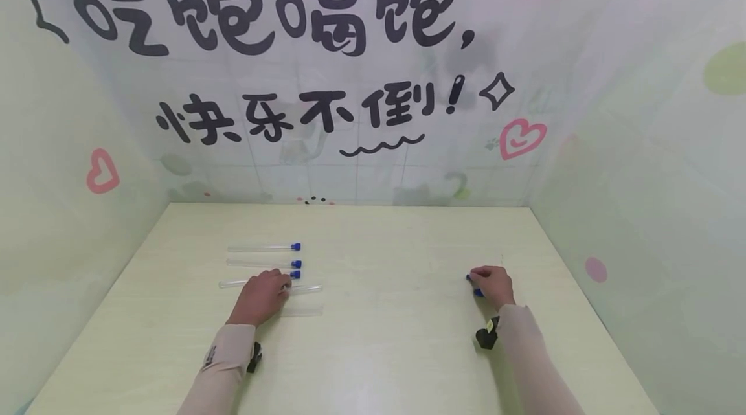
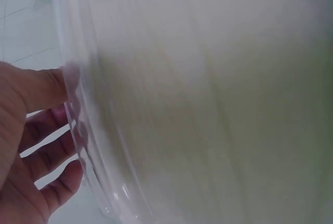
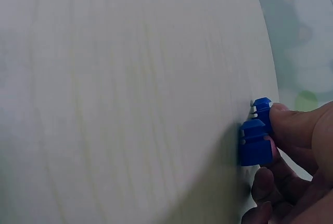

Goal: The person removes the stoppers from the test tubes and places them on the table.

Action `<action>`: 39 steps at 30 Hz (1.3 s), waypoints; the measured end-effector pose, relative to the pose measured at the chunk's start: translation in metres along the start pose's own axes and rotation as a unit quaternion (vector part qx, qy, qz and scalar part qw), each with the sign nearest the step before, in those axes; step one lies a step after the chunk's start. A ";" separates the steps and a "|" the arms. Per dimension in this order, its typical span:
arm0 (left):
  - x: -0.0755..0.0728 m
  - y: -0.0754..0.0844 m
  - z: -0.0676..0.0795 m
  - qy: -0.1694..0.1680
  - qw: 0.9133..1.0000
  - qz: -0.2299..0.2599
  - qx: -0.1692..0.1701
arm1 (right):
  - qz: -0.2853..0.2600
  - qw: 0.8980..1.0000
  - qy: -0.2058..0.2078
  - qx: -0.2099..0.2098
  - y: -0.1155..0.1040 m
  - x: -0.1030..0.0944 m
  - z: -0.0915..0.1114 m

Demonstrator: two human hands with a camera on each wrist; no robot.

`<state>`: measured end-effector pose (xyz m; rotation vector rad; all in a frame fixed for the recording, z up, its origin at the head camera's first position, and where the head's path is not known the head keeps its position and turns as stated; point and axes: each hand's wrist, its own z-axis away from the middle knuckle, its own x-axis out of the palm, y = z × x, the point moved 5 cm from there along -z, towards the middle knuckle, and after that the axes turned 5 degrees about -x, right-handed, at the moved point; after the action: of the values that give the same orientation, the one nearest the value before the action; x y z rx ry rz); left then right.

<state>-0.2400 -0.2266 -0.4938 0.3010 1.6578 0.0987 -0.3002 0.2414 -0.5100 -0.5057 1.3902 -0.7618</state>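
My left hand (image 1: 262, 296) pinches a clear uncapped test tube (image 1: 307, 288), low over the table on the left. In the left wrist view the tube (image 2: 79, 112) runs between the thumb and curled fingers. Another clear test tube (image 1: 304, 312) lies just nearer on the table, partly hidden by this hand. On the right, my right hand (image 1: 494, 284) has thumb and forefinger on a small blue cap (image 3: 261, 108). A second blue cap (image 3: 255, 151) stands beside it, right at the fingers.
Beyond the left hand lie several test tubes with blue caps, among them the farthest tube (image 1: 259, 248), the middle tube (image 1: 256, 263) and a tube partly behind the hand (image 1: 232, 284). Printed walls (image 1: 361, 175) enclose the pale wooden table (image 1: 384, 337) at the back and sides.
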 end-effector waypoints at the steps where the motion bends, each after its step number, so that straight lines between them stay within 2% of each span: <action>1: 0.000 0.000 0.000 -0.003 1.000 -0.001 -0.001 | -0.001 1.000 0.001 0.002 0.001 0.000 0.000; 13: 0.001 0.002 0.000 -0.009 1.000 -0.017 -0.009 | 0.002 1.000 0.005 0.005 0.004 0.003 0.000; 22: 0.001 0.004 0.001 -0.001 0.999 -0.032 -0.001 | -0.006 1.000 0.007 0.010 0.000 0.002 0.002; 28: -0.005 0.006 0.001 0.027 0.999 -0.034 0.002 | -0.013 0.999 0.047 0.007 -0.010 -0.001 0.005; 33: -0.012 0.003 0.000 0.038 0.999 -0.023 -0.016 | -0.023 0.995 0.091 -0.022 -0.020 0.000 0.007; 39: -0.021 -0.007 0.001 0.060 0.998 -0.019 -0.032 | -0.047 0.993 0.100 -0.048 -0.036 0.010 0.011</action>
<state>-0.2378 -0.2388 -0.4755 0.2178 1.7745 0.1430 -0.2960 0.2088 -0.4894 -0.5853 1.6031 -0.8415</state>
